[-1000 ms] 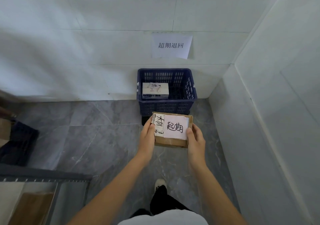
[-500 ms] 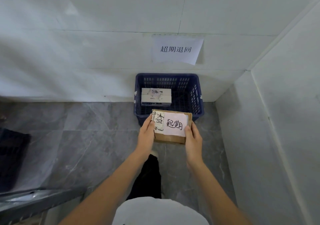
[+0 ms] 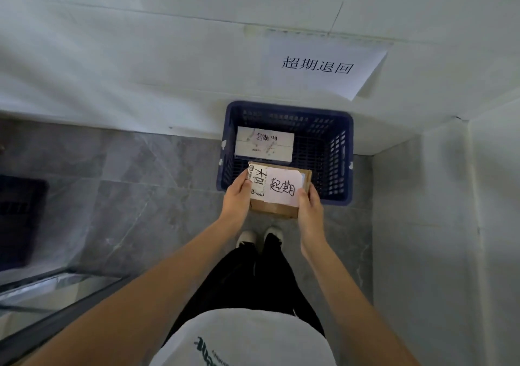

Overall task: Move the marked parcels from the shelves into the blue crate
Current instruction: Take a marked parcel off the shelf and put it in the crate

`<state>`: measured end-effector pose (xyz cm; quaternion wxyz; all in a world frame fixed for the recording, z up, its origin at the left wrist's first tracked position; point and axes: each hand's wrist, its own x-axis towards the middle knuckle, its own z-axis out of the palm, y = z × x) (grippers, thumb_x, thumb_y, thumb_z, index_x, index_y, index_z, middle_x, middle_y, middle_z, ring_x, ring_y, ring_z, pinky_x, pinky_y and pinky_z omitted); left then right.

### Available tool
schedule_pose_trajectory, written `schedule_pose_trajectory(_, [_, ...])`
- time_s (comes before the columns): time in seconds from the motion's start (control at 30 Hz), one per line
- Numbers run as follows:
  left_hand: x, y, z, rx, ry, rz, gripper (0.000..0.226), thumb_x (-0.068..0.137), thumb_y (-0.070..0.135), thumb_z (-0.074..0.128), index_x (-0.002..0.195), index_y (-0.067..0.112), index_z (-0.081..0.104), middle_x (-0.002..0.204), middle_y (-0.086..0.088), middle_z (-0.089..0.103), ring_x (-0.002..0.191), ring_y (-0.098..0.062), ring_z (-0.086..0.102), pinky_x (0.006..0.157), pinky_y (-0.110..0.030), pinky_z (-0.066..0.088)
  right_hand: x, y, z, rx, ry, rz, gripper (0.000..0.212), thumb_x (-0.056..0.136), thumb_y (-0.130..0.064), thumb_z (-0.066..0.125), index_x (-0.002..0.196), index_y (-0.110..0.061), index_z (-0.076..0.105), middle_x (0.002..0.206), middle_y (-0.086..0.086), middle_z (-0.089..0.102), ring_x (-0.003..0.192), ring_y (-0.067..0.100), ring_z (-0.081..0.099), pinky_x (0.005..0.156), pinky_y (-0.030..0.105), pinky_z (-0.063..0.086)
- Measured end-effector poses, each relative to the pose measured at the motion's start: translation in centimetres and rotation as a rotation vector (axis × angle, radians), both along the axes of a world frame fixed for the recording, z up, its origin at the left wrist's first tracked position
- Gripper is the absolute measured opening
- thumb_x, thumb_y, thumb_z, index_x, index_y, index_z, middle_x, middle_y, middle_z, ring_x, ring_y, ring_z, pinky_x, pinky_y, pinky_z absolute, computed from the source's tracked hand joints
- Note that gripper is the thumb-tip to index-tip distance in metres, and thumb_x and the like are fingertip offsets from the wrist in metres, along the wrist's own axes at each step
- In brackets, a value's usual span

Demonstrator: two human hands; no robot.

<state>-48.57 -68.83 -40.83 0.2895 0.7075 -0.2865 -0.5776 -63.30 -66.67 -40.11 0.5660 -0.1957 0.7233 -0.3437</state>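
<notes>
Grey stone floor tiles (image 3: 126, 196) meet a white tiled wall (image 3: 140, 56) near the middle of the frame, and a second white wall (image 3: 450, 225) closes in on the right. A dark blue plastic crate with holes in its sides (image 3: 337, 154) sits on the floor in that corner, touching the back wall. There is free floor to the left of the crate, but little room on its right.

A flat brown cardboard parcel with a white paper label (image 3: 278, 189) is held over the near edge of the crate. The label has big black handwriting on it. The left hand (image 3: 236, 196) has its grip closed on the parcel's left side, and the right hand (image 3: 309, 205) has its grip closed on the right side. The parcel hides part of the crate's near wall.

Inside the crate, at the left, lies a white flat box (image 3: 264, 143); its print is too small to read. A white paper sign with black writing (image 3: 323, 67) hangs on the wall above. At the lower left, a dark metal shelf edge (image 3: 56, 317) is cut off by the frame.
</notes>
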Motion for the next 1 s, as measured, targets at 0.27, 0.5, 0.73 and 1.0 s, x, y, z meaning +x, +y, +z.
schedule_pose_trajectory(0.27, [-1.2,-6.2,-7.2,0.070,-0.057,0.056,0.040,0.102,0.014,0.034,0.138,0.022,0.050,0.096,0.015,0.064,0.087,-0.008,0.058,0.080,-0.025,0.048,-1.4,-7.0,-6.8,0.002,0.001,0.153,0.036,0.103,-0.024,0.040,0.136,-0.028,0.053,0.122,-0.009,0.063,0.106,0.002,0.060,0.088,0.022,0.049])
schedule_pose_trajectory(0.5, [-1.1,-10.0,-14.5,0.145,-0.078,0.081,0.043,0.100,0.008,0.032,0.135,0.020,0.054,0.104,0.005,0.066,0.090,-0.014,0.061,0.080,-0.029,0.050,-1.6,-10.8,-14.4,0.085,-0.004,0.233,0.042,0.104,-0.034,0.039,0.146,-0.029,0.044,0.137,-0.006,0.057,0.123,0.013,0.053,0.109,0.035,0.040])
schedule_pose_trajectory(0.73, [-0.1,-12.7,-23.4,0.341,-0.030,0.174,0.035,0.103,0.024,0.035,0.134,0.016,0.049,0.103,0.003,0.063,0.079,-0.011,0.059,0.060,-0.020,0.045,-0.4,-13.0,-23.3,0.201,-0.061,0.301,0.040,0.105,-0.036,0.034,0.139,-0.023,0.051,0.132,0.002,0.061,0.116,0.017,0.057,0.101,0.031,0.044])
schedule_pose_trajectory(1.0, [2.4,-15.3,-33.5,0.498,-0.063,0.141,0.031,0.102,0.023,0.035,0.106,0.005,0.060,0.091,-0.010,0.066,0.074,-0.023,0.058,0.065,-0.030,0.049,1.3,-15.4,-33.6,0.415,-0.238,0.415,0.056,0.105,-0.048,0.018,0.142,-0.017,0.047,0.144,0.007,0.051,0.130,0.023,0.047,0.104,0.029,0.034])
